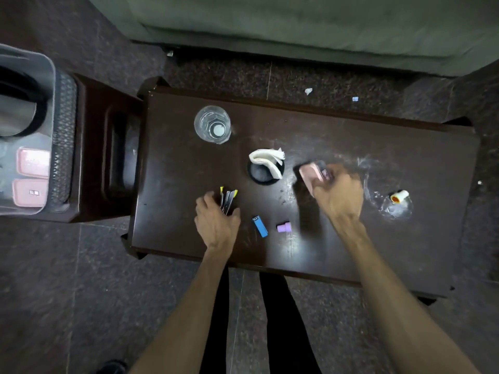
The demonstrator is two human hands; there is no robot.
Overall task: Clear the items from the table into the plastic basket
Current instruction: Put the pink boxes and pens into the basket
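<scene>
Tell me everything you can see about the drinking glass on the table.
The drinking glass is clear and colourless, apparently real glass, seen almost straight down so its round rim and thick pale base show. It stands upright and looks empty, though a little clear liquid could not be ruled out. It sits near the far left corner of the dark wooden table, beyond the napkin holder. Nothing touches it except the tabletop, and both hands are well clear of it.

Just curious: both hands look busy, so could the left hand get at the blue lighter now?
Probably not right away. The left hand grips a bunch of pens. The blue lighter lies just beside it, uncovered, so the path is free.
</scene>
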